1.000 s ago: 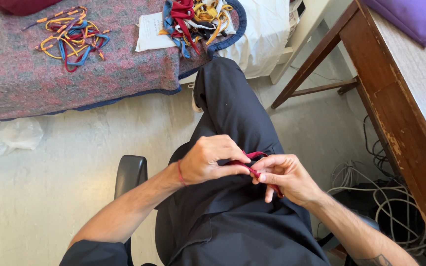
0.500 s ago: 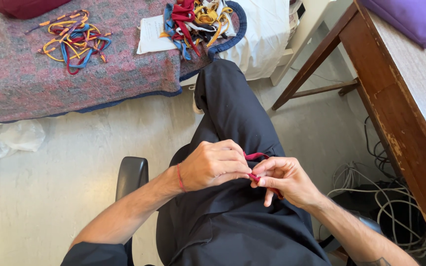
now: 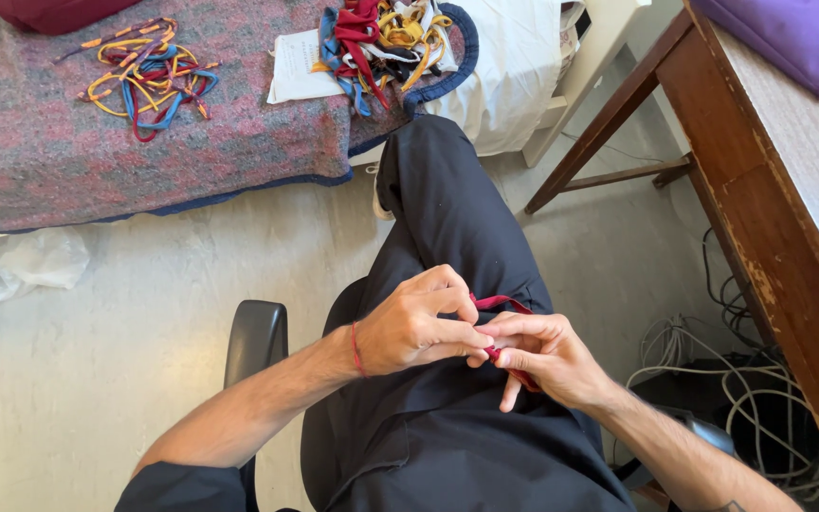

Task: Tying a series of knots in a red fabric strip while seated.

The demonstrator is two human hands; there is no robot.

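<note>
Over my lap, both hands meet on a short dark red cord (image 3: 500, 303). My left hand (image 3: 419, 322) pinches one end with thumb and fingers curled; a thin red thread circles its wrist. My right hand (image 3: 542, 356) grips the cord's other part between thumb and forefinger, the rest running under the palm. I sit on a chair in black trousers (image 3: 447, 218), one leg stretched towards the bed.
A bed with a mottled pink blanket (image 3: 144, 161) carries two heaps of coloured cords (image 3: 144, 76) (image 3: 381, 38) and white paper. A wooden table (image 3: 770, 209) stands at right, cables (image 3: 741, 379) below it. A black chair armrest (image 3: 256, 337) is at left. Crumpled plastic (image 3: 21, 265) lies on the floor.
My hands have stayed together on my lap, the fingers shifting slightly on the red cord. The view has barely moved.
</note>
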